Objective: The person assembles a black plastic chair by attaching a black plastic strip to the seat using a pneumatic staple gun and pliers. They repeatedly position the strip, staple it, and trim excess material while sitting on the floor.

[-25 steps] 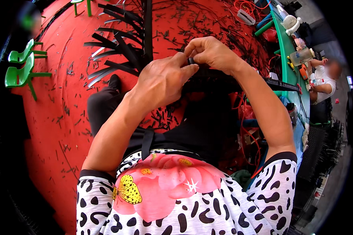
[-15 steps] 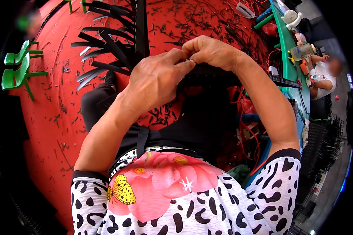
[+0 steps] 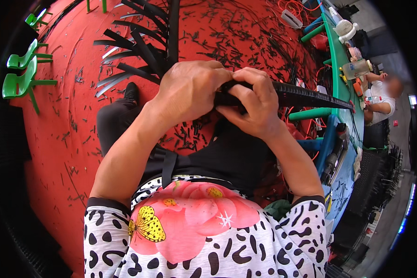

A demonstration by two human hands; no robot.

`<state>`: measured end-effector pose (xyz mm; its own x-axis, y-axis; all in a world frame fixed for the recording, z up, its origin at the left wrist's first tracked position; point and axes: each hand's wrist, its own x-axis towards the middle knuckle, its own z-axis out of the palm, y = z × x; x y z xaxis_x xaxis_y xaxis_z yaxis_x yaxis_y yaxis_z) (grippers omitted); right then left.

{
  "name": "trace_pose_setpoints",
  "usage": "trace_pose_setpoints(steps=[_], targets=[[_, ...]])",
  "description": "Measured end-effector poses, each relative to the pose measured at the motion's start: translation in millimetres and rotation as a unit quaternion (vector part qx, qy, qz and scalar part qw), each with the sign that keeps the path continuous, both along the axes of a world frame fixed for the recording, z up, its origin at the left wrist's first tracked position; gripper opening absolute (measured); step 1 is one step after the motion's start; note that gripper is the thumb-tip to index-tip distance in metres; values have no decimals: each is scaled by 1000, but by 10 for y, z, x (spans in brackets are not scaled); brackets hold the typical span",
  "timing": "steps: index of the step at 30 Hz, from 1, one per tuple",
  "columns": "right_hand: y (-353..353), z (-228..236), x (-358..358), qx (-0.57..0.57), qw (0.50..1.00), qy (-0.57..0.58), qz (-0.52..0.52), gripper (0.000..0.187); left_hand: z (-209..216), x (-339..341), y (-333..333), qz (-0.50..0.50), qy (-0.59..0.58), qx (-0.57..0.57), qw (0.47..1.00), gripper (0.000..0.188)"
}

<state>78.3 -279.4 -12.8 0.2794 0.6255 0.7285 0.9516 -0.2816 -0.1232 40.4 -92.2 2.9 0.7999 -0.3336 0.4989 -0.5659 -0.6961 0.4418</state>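
Observation:
A long black ribbed strip (image 3: pixel 306 95) runs from the table side at right into my hands. The fingers of my right hand (image 3: pixel 255 99) wrap round its end, with the thumb beneath. Pressed close against it is my left hand (image 3: pixel 190 90), closed on the same strip; its fingertips are mostly hidden. Just beyond my left hand, a flat black bar (image 3: pixel 173 34) stretches away from me. Several dark flat strips (image 3: pixel 143 53) fan out from its left side. Whether the bar and the ribbed strip are joined is hidden behind my hands.
Dark offcuts (image 3: pixel 217 44) litter the red floor covering (image 3: pixel 78 139). Green chairs (image 3: pixel 21 78) stand at left. Along the right runs a green-edged table (image 3: pixel 338 78) with a clear jug (image 3: pixel 356 68) and tools; a person (image 3: pixel 380 99) sits behind it. Orange cables lie near its legs.
My right hand has moved down toward me and gone from a raised fingertip pinch to a wrap round the black strip. The strip now shows more fully at right.

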Motion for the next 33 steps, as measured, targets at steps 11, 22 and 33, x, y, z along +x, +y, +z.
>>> trace_pose_setpoints(steps=[11,22,33], targets=[[-13,-84,118,-6,995,-100,17,16,-21,37,9,32,75,-14,997,47],[75,308,167,-47,948,315,29,10,-42,-97,-43,62,91,-11,994,49],[154,479,497,-152,765,626,28,7,-123,-171,-81,64,4,-30,997,30]])
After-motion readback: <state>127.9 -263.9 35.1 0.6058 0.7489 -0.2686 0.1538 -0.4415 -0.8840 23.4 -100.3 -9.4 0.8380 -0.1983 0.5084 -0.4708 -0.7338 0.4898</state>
